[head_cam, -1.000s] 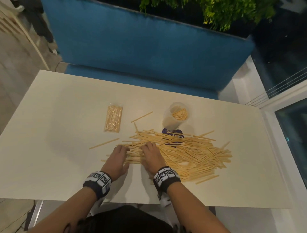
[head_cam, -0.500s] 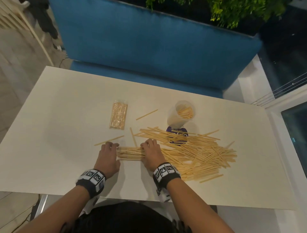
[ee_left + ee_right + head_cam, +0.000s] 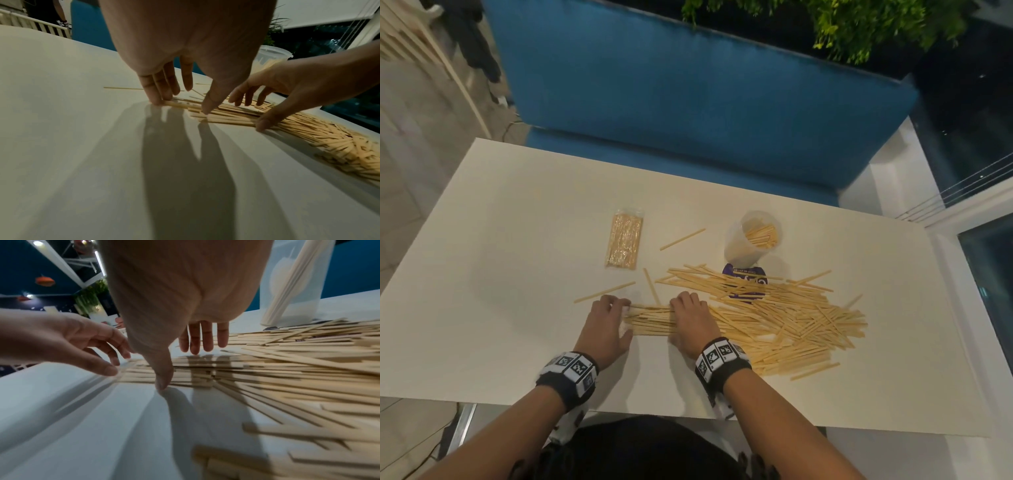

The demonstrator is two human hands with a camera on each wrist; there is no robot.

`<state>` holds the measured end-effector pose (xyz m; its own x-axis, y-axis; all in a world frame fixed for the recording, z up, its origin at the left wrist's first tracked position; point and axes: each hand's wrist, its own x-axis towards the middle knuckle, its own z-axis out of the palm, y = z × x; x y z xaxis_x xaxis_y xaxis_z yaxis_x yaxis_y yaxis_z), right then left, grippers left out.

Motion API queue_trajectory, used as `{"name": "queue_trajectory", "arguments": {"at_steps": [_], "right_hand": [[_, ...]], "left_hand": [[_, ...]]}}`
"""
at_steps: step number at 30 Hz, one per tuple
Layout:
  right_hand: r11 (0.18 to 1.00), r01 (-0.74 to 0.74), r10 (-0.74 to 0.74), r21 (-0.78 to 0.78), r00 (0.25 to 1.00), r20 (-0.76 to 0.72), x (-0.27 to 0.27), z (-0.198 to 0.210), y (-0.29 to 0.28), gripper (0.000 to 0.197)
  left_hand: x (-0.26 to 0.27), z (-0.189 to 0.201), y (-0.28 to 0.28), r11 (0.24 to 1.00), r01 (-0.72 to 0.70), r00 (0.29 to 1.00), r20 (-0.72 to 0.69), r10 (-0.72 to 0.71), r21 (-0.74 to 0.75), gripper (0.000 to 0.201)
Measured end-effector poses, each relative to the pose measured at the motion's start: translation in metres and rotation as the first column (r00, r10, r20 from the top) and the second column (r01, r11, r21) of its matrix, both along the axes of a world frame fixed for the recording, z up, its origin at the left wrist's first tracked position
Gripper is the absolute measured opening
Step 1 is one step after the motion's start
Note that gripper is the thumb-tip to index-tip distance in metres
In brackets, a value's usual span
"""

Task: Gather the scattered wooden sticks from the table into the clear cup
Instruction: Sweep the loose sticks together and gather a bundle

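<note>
Near the table's front edge, my left hand (image 3: pixel 604 323) and right hand (image 3: pixel 690 320), fingers spread, square up a stick bundle (image 3: pixel 650 320); best to squeeze ends flush before lifting toward the cup (image 3: pixel 753 240).

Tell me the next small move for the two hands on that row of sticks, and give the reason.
Probably squeeze the bundle of sticks together and lift it. The left hand squares its near end, the right hand straddles it with fingers behind and thumb in front, yet it lies flat, and the clear cup stands beyond the pile.
</note>
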<state>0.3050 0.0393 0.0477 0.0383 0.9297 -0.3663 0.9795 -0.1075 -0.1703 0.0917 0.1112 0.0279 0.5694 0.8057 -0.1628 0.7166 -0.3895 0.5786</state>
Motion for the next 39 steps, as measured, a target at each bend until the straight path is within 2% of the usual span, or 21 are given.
{"name": "queue_trajectory", "arguments": {"at_steps": [7,11,14,17,20,23,25,28,31,34,36,39], "right_hand": [[0.993,-0.119,0.121,-0.024,0.989,0.087,-0.018,0.002,-0.003,0.031],[0.987,-0.150,0.154,-0.047,0.984,0.088,-0.023,-0.007,-0.007,0.043],[0.992,-0.121,0.125,-0.041,0.988,0.095,-0.025,-0.008,-0.006,0.043],[0.993,-0.113,0.117,-0.044,0.988,0.103,-0.027,-0.003,-0.004,0.031],[0.993,-0.109,0.114,-0.054,0.989,0.100,-0.025,0.000,-0.005,0.027],[0.991,-0.118,0.122,-0.056,0.990,0.073,-0.022,0.001,-0.007,0.033],[0.989,-0.137,0.140,-0.049,0.988,0.064,-0.020,0.000,-0.008,0.046],[0.986,-0.151,0.155,-0.064,0.985,0.074,-0.014,-0.008,-0.009,0.053],[0.986,-0.148,0.153,-0.082,0.987,0.057,-0.009,-0.001,-0.008,0.046],[0.984,-0.159,0.162,-0.073,0.987,0.024,0.000,0.013,-0.005,0.034],[0.989,-0.128,0.128,-0.079,0.992,-0.005,0.006,0.020,-0.002,0.040],[0.995,-0.070,0.065,-0.069,0.995,-0.071,0.012,0.033,0.002,0.040]], "left_hand": [[0.015,-0.006,-0.003,0.993,-0.003,0.999,0.043,0.008,-0.118,0.034],[0.020,-0.005,-0.002,0.992,0.001,0.999,0.044,0.005,-0.129,0.032],[0.020,-0.001,-0.001,0.992,-0.010,0.997,0.081,0.020,-0.123,0.033],[0.018,-0.002,0.001,0.996,-0.019,0.993,0.113,0.030,-0.092,0.034],[0.015,-0.004,0.002,1.000,-0.027,0.999,0.034,0.027,0.000,0.032],[0.013,-0.001,0.002,0.994,-0.019,0.996,-0.080,0.027,0.107,0.025],[0.015,0.000,0.001,0.995,-0.025,0.996,-0.079,0.033,0.099,0.020],[0.022,0.007,0.000,0.997,-0.067,0.998,-0.001,0.067,-0.029,0.015],[0.029,0.009,0.002,0.986,-0.108,0.988,0.097,0.121,-0.131,0.017],[0.036,0.019,0.003,0.970,-0.124,0.983,0.106,0.149,-0.211,0.029],[0.039,0.028,0.003,0.927,-0.166,0.969,0.117,0.216,-0.336,0.035],[0.043,0.033,0.009,0.833,-0.257,0.907,0.176,0.383,-0.490,0.033]]}}
